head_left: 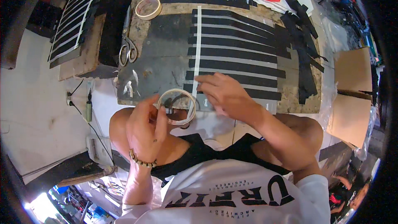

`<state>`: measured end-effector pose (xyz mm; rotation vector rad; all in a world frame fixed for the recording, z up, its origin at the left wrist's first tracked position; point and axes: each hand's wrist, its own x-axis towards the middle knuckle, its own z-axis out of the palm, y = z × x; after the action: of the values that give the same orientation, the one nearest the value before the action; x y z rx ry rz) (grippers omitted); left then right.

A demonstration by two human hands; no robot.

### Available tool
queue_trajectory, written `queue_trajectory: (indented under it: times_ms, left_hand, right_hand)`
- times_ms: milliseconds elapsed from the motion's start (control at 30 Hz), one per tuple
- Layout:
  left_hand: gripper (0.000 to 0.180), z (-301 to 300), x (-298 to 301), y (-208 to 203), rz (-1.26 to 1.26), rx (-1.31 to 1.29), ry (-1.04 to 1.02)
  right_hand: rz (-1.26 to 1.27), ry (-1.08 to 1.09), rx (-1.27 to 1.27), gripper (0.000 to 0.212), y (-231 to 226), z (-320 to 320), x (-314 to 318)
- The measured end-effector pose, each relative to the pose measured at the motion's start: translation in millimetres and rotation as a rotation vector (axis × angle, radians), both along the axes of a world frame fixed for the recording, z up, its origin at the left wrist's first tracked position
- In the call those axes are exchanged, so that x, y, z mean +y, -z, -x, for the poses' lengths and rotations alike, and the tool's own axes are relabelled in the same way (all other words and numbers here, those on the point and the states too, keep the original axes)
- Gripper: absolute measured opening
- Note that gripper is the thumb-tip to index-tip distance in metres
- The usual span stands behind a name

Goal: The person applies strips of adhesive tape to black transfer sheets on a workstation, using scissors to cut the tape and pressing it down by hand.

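left hand [145,128] grips a tape roll [177,106], right hand [224,93] presses its strip [198,45] across black strips [236,54].

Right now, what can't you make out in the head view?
- Near end of the white tape strip: hidden under the right hand.
- Inner side of the translucent tape roll: covered by left hand fingers.
- Objects at the right rim: dark, fisheye-bent.

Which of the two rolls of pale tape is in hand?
The near pale tape roll, held by the left hand at the board's near edge. The other pale tape roll lies flat, untouched, beyond the scissors.
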<state>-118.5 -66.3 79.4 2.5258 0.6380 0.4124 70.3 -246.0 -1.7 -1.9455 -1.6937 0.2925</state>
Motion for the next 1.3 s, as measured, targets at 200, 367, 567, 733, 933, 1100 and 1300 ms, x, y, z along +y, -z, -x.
queue_trajectory:
  times_ms: [200,367,567,733,933,1100,1300]
  left_hand:
    - [0.025,-16.0,10.3,-6.9,0.061,0.046,0.056]
    - [0.022,-39.6,27.2,-11.9,0.023,0.042,0.229]
    - [0.022,-106.9,59.2,-2.8,-0.014,0.020,0.494]
    - [0.025,-158.1,87.0,32.1,0.167,0.246,0.586]
    - [0.023,-179.5,88.1,71.5,0.185,0.209,0.663]
    - [0.024,-181.7,85.2,94.6,-0.028,-0.026,0.568]
    - [0.025,-184.2,87.5,96.1,0.015,0.032,0.510]
  right_hand:
    - [-0.200,0.398,0.163,0.021,7.9,20.2,23.3]
    - [-0.069,0.413,0.128,0.028,12.3,18.4,24.1]
    - [-0.104,0.383,0.111,0.024,5.4,16.6,19.8]
    - [-0.135,0.349,0.212,0.024,10.2,25.7,-9.3]
    - [-0.130,0.306,0.022,0.023,7.7,56.4,-24.3]
    - [-0.165,0.307,0.007,0.029,16.4,56.7,-24.4]
    - [-0.167,0.339,0.013,0.034,14.2,57.7,-23.2]
